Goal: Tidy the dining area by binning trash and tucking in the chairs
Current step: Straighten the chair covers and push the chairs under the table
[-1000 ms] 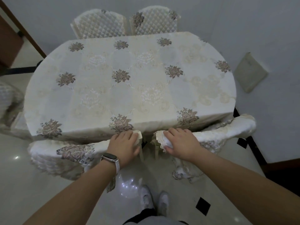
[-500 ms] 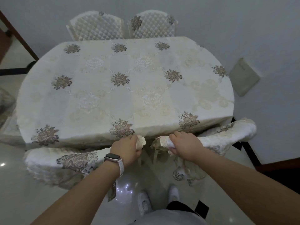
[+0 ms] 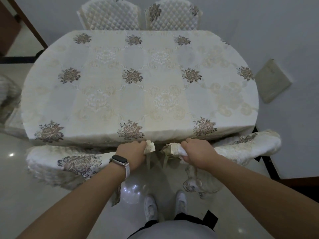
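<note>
Nearest are two white shoes [image 3: 150, 207] on the shiny floor [image 3: 34, 195]. Two arms reach out from there. The left hand [image 3: 133, 154], with a watch [image 3: 120, 160] on its wrist, holds the top end of the left chair [image 3: 48, 152]. Its fingers [image 3: 139, 144] are curled over the chair top. The right hand [image 3: 198, 150] holds the top end of the right chair [image 3: 245, 144]. Its fingers [image 3: 189, 141] are wrapped round the chair top, with the thumb under it. Both chairs wear lacy white covers [image 3: 79, 163]. There is a small gap between the two sets of fingers, and thin strings [image 3: 164, 157] hang down in it.

Just past the fingers is the edge of the table [image 3: 138, 87], which has a flowery cloth [image 3: 172, 133] over it. The chair tops sit right by that edge, so I think both chairs are nearly tucked in. Far past the fingers, on the other side of the table, two far chairs [image 3: 110, 16] stand close against it.

What could go wrong? The fingertips are very near the table edge. One more hard push could squash them between chair and table. The covers look loose, so they could slide under the hands and slip off. The strings could catch on a chair leg. The chair tops could also snag the hanging cloth and pull it crooked.
</note>
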A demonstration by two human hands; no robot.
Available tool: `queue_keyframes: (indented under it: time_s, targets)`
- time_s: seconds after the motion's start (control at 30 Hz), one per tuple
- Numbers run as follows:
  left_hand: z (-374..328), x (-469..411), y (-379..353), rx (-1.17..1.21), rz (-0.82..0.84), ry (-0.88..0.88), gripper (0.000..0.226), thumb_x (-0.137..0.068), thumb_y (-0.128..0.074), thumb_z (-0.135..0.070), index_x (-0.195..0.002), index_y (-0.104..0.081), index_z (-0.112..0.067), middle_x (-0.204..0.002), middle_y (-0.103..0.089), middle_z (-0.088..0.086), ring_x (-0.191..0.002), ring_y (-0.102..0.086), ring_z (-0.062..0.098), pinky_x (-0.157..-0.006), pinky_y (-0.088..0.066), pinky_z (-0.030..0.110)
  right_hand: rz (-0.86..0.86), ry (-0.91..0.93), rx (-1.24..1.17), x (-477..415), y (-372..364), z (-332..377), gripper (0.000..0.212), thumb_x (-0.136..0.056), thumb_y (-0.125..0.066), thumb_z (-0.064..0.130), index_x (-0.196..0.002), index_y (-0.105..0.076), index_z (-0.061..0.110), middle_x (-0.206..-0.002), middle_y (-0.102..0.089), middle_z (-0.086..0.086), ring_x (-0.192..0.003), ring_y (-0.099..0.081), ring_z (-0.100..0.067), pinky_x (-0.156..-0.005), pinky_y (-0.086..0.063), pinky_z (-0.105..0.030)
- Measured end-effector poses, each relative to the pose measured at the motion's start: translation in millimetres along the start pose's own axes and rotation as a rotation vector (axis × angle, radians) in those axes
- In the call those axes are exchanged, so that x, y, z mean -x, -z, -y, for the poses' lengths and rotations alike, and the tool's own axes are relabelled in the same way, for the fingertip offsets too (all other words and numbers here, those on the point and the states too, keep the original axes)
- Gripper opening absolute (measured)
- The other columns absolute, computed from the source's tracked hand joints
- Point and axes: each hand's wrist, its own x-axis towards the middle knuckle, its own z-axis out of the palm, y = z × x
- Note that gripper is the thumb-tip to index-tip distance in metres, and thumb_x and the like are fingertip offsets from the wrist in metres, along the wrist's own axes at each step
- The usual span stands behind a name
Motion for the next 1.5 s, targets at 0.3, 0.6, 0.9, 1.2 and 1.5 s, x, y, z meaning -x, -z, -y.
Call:
queue_keyframes:
  time_s: [0.3,0.6,0.9,1.2,1.5]
  targets:
    - [-1,1,-3,-0.039,0.019,-0.011,0.025,-0.099,-0.043,-0.037,-0.119,-0.047,-0.023,-0.107,-0.064,0.002,-0.094,-0.064,0.027,-0.062,-0.037,0.032,-0.011,0.003,-0.014,-1,-5,-1,0.029,-0.091,-0.050,0.044,-0.103,-0.051,0.017,-0.101,-0.055,-0.003,-0.091,-0.057,-0.026,-0.061,-0.032,-0.031]
    - [-7,2,-1,-0.061,0.038,-0.014,0.028,-0.095,-0.044,-0.031,-0.122,-0.049,-0.024,-0.106,-0.065,0.002,-0.095,-0.064,0.028,-0.062,-0.035,0.032,-0.026,0.000,-0.048,0,-5,-4,0.029,-0.091,-0.050,0.043,-0.104,-0.053,0.017,-0.101,-0.055,-0.003,-0.090,-0.057,-0.027,-0.061,-0.031,-0.033]
    - [-14,6,1,-0.046,0.054,-0.036,0.026,-0.095,-0.045,-0.033,-0.119,-0.049,-0.022,-0.107,-0.064,0.003,-0.095,-0.063,0.029,-0.063,-0.035,0.032,-0.020,-0.007,-0.057,0,-3,-3,0.028,-0.091,-0.050,0.043,-0.104,-0.053,0.018,-0.101,-0.055,-0.002,-0.091,-0.058,-0.027,-0.061,-0.030,-0.032]
    - [-13,8,-1,0.007,0.033,-0.020,0.023,-0.095,-0.044,-0.036,-0.114,-0.050,-0.023,-0.106,-0.063,0.002,-0.095,-0.063,0.027,-0.064,-0.040,0.032,0.030,-0.019,-0.039,0,1,-1,0.030,-0.090,-0.051,0.043,-0.107,-0.052,0.019,-0.105,-0.054,0.000,-0.095,-0.055,-0.024,-0.062,-0.031,-0.032]
    - [-10,16,-5,0.113,-0.086,-0.071,0.041,-0.092,-0.049,-0.048,-0.124,-0.052,-0.022,-0.121,-0.057,-0.001,-0.106,-0.059,0.025,-0.077,-0.047,0.035,-0.072,-0.054,-0.080,10,-6,6,0.034,-0.079,-0.045,0.046,-0.099,-0.054,0.021,-0.095,-0.056,0.004,-0.087,-0.056,-0.022,-0.059,-0.042,-0.032]
